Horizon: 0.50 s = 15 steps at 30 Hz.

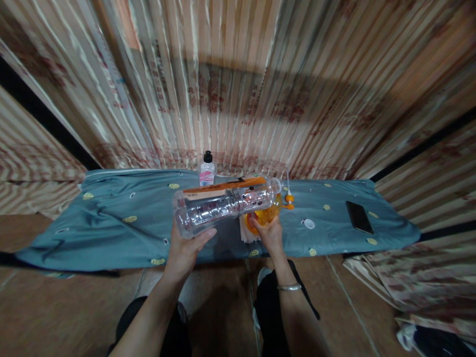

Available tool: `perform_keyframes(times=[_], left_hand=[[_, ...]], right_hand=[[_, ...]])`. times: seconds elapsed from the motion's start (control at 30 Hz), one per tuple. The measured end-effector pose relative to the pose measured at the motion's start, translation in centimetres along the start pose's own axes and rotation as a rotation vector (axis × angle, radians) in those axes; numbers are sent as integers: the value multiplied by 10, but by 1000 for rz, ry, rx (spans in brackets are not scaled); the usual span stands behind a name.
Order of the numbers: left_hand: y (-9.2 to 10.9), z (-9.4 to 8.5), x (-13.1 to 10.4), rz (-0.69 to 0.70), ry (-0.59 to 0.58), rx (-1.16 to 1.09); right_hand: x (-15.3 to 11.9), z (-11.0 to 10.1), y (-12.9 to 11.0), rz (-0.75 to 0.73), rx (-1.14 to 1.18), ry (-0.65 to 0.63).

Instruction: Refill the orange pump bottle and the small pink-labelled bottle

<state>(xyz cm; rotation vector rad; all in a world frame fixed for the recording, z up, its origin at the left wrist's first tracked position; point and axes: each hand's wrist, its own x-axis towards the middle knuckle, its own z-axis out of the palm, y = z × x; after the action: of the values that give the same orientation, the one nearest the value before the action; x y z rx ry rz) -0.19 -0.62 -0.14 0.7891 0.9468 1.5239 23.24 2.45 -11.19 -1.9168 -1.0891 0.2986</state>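
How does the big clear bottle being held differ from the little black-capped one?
The clear bottle is tipped nearly sideways in the left hand, while the black-capped bottle stands upright behind it. The clear bottle looks much longer; the black-capped bottle looks small. The clear bottle has orange markings, the black-capped bottle pink ones. Both carry printed markings.

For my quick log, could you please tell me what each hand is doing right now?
Left hand: holding the clear bottle near its base.
Right hand: holding the orange container.
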Motion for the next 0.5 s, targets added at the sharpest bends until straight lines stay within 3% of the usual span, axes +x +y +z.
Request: perform_keyframes(times=[0.5], left_hand=[[-2,-1,1,2,10,-14]], right_hand=[[-1,0,-1,-3,13,-3]])
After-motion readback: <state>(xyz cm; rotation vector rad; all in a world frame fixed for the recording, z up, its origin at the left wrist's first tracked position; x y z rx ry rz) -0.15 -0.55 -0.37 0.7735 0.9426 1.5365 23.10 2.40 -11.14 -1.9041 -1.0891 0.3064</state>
